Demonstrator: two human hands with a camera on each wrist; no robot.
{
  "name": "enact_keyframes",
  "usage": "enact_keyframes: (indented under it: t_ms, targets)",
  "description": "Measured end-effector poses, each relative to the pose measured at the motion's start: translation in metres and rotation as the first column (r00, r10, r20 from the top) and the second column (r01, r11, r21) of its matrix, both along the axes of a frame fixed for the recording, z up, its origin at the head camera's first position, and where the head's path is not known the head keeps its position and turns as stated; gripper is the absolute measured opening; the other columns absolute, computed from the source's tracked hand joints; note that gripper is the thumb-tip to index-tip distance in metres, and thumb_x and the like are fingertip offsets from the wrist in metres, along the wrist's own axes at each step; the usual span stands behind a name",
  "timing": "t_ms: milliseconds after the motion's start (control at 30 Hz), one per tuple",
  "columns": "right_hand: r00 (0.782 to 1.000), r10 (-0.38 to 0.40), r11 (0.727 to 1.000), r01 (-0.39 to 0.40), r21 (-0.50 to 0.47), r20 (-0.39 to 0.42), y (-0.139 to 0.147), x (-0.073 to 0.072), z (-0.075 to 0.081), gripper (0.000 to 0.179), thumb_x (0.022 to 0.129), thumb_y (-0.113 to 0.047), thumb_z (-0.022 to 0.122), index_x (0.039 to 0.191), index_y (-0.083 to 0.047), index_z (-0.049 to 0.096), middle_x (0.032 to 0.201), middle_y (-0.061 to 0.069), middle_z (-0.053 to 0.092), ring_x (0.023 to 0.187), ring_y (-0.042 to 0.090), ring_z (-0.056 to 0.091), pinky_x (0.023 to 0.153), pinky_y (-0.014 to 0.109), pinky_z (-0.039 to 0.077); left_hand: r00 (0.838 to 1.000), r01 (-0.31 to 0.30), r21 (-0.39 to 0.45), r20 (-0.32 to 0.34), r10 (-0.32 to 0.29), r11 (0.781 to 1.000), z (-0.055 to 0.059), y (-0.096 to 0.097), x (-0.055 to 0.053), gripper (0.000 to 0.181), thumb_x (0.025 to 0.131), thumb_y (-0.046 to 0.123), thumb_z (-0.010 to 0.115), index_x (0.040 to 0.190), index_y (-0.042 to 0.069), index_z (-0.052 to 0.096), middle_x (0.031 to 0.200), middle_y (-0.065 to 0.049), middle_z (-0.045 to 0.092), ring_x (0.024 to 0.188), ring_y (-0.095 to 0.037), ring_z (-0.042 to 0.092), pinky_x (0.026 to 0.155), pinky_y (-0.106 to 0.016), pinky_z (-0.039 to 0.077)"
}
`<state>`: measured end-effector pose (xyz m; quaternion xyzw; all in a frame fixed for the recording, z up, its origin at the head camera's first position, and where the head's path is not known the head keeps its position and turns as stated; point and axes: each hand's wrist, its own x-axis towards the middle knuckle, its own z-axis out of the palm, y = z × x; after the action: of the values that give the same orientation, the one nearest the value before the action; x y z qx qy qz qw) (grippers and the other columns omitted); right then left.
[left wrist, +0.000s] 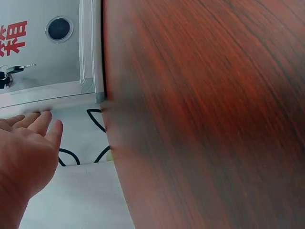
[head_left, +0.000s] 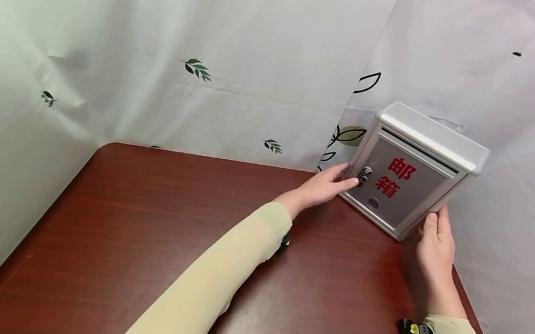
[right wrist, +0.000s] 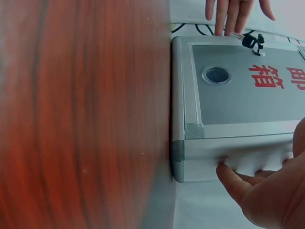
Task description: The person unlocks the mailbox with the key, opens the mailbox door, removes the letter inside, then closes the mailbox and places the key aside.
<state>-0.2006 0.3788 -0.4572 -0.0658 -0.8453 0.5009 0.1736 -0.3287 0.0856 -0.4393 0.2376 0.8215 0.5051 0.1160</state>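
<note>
A silver metal mailbox point(head_left: 409, 201) with red characters on its grey door stands upright at the table's back right corner. Keys point(head_left: 364, 175) hang from the lock near the door's left edge, and a round window point(right wrist: 217, 75) sits low on the door. My left hand point(head_left: 320, 188) reaches to the box's left side with straight fingertips against it and the thumb apart, close to the keys. On the opposite side, my right hand point(head_left: 436, 247) rests its extended fingers on the right wall. The mailbox lies between the two hands; some right fingertips are hidden behind it.
The mailbox stands on a dark red wooden table point(head_left: 172, 222). White cloth point(head_left: 265, 59) printed with leaves hangs behind the table and along both sides. The right forearm lies close to the table's right edge.
</note>
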Motion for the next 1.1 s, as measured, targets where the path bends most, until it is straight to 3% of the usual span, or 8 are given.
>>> enact_keyframes:
  t_ms: [133,367,600,867,1100]
  targets:
    - [1.0,-0.004,1.0,0.004,0.03,-0.002,-0.002,-0.002,0.0,0.066,0.122,-0.047,0.03,0.18,-0.023,0.009,0.185,0.004,0.011,0.168,0.027,0.015,0.136,0.045,0.014,0.998,-0.028,-0.025,-0.048,0.027,0.999,-0.001,0.0,-0.002,0.078,0.115,0.06,0.053,0.177,0.017,0.034,0.178,-0.002,0.04,0.161,-0.018,0.042,0.13,-0.039,0.035]
    - [1.0,-0.004,0.997,0.005,0.074,-0.009,-0.002,-0.005,-0.002,0.064,0.122,-0.048,0.03,0.181,-0.028,0.014,0.184,0.005,0.016,0.169,0.028,0.014,0.137,0.041,0.011,0.985,-0.046,-0.06,-0.166,0.035,0.997,-0.001,-0.003,-0.004,0.06,0.121,0.038,0.048,0.174,0.011,0.039,0.169,-0.011,0.048,0.155,-0.021,0.047,0.126,-0.035,0.039]
    - [0.999,-0.034,0.996,0.033,0.081,0.015,0.011,0.001,0.001,0.065,0.122,-0.047,0.027,0.18,-0.021,0.014,0.184,0.009,0.014,0.169,0.029,0.011,0.137,0.04,0.008,0.967,-0.044,-0.096,-0.254,0.018,0.994,-0.001,0.006,-0.003,0.054,0.123,0.03,0.045,0.174,0.013,0.041,0.162,-0.011,0.052,0.148,-0.022,0.053,0.123,-0.035,0.042]
    - [0.999,-0.041,0.998,0.04,0.058,0.009,0.016,0.006,-0.002,0.064,0.122,-0.045,0.027,0.18,-0.02,0.016,0.184,0.007,0.014,0.168,0.021,0.011,0.136,0.036,0.008,0.954,-0.063,-0.154,-0.298,0.014,0.986,-0.004,0.013,-0.001,0.055,0.122,0.03,0.045,0.175,0.019,0.039,0.158,-0.012,0.058,0.14,-0.024,0.058,0.118,-0.037,0.047]
    - [0.998,-0.048,0.998,0.047,0.039,0.031,0.015,0.01,-0.001,0.065,0.122,-0.047,0.028,0.18,-0.019,0.019,0.184,0.008,0.014,0.168,0.022,0.01,0.136,0.036,0.008,0.953,-0.072,-0.143,-0.301,0.026,0.987,-0.008,0.01,0.001,0.058,0.122,0.033,0.047,0.177,0.028,0.033,0.131,-0.012,0.062,0.114,-0.024,0.062,0.103,-0.038,0.052]
